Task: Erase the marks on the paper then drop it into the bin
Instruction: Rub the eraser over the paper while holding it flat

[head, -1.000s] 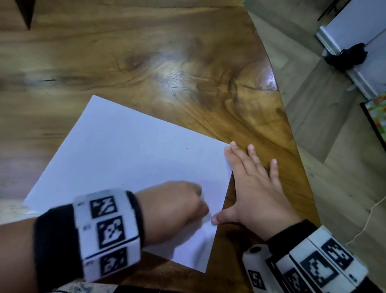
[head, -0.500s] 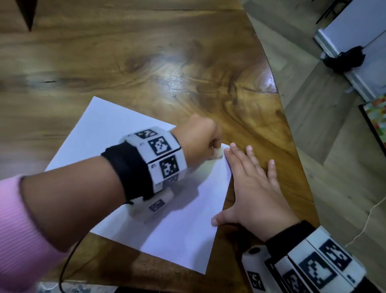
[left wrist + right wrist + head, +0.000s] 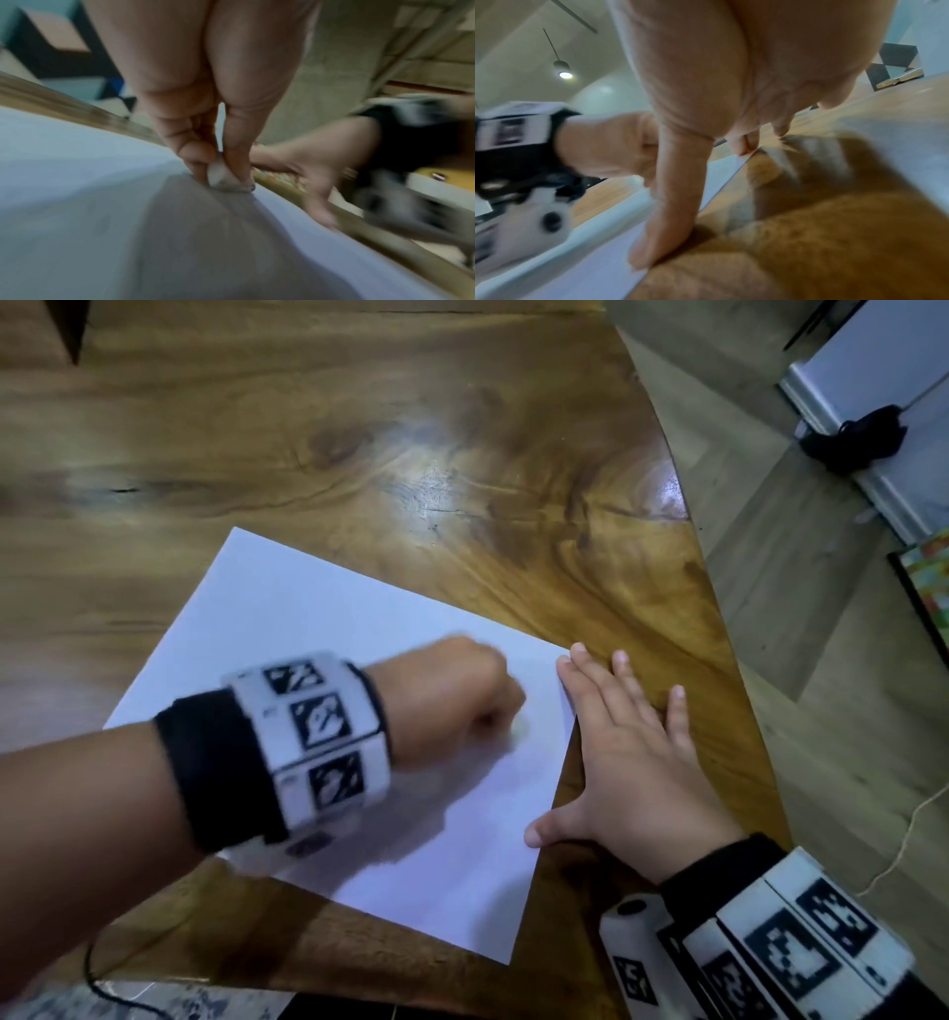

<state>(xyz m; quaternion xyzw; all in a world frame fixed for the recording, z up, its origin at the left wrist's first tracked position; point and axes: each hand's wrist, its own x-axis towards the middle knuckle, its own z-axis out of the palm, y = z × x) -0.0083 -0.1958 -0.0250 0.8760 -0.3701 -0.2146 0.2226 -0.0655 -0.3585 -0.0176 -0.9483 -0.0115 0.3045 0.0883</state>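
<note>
The paper (image 3: 328, 711) lies flat and skewed on the wooden table (image 3: 359, 454), its right edge close to the table's curved rim. We pinch a small white eraser (image 3: 223, 180) between the thumb and fingertips of our left hand (image 3: 452, 701), fingers curled tight around it, its grey, worn end pressed onto the sheet near the right edge. Our right hand (image 3: 631, 762) is spread flat, fingers straight and a little apart; the index fingertip sits at the sheet's far right corner and the thumb tip touches the sheet's right edge lower down, while the palm rests on the bare wood just beside the sheet.

We judge that we are in the rubbing step: the left hand is blurred in the head view, which fits a stroke in progress. We can make out no clear marks on the visible part of the sheet, though blur and the shadow under the wrist may hide faint ones. The next move calls for firm bracing with the flat hand so the sheet neither slides nor creases, then a check that it is clean before lifting it. No bin shows in any view, so we would have to find it first.

Both wrists carry white bands with black square code patterns; we can read no words, brands or labels anywhere
</note>
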